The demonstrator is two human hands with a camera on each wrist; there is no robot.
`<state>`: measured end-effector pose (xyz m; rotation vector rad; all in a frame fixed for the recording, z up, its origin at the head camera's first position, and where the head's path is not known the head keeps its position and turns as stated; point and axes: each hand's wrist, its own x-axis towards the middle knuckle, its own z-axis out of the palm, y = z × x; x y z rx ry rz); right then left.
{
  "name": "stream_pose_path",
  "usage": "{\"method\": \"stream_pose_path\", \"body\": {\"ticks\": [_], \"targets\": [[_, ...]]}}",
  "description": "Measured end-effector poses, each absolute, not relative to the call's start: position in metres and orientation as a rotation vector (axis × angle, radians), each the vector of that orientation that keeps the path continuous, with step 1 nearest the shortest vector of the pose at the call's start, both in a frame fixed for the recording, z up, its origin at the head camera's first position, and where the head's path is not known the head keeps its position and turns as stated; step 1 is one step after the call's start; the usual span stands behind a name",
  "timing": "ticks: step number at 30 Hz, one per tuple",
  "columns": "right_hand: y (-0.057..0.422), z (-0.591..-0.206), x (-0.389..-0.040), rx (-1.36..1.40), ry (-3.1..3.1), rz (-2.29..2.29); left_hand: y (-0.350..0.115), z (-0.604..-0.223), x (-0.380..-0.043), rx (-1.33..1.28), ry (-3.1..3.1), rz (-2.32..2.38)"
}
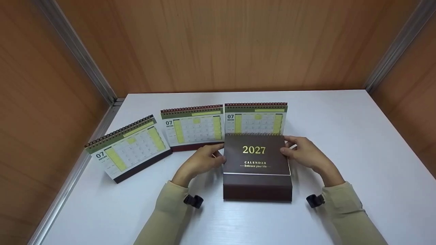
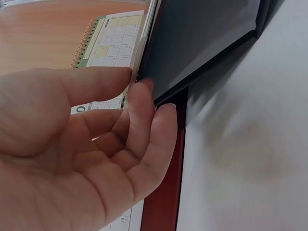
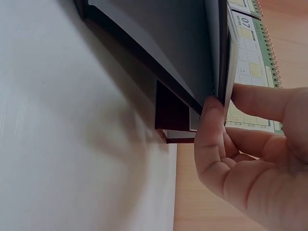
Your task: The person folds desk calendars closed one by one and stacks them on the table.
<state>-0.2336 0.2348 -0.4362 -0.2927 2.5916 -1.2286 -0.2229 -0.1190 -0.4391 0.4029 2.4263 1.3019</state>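
Beige sleeves [image 1: 165,212] lead to left hand [image 1: 201,160] and right hand [image 1: 306,152], pinching the brown calendar [image 1: 257,170] at nine and three o'clock respectively.

Front calendar [image 1: 255,156] covered in smooth board, shiny gold lettering [image 1: 254,150], paper pages [image 1: 199,129] bound by metallic-looking coils [image 1: 256,104], tabletop [image 1: 335,136] finished smooth and faintly glossy, wood-grained wall [image 1: 238,44] edged with metal strips [image 1: 80,52], sleeves [image 1: 351,212] of matt cloth

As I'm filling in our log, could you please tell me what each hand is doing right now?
Left hand: pinching the brown 2027 calendar at its left edge.
Right hand: pinching that calendar's right edge.
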Motion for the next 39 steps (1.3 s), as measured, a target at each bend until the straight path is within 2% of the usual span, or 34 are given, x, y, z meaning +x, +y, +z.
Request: {"method": "stream_pose_path", "body": {"ticks": [39], "targets": [[0.2291, -0.4438, -0.2341, -0.335, 2.632, -1.072, -0.1202, -0.4450, -0.2233, 0.514, 2.461, 1.186]]}}
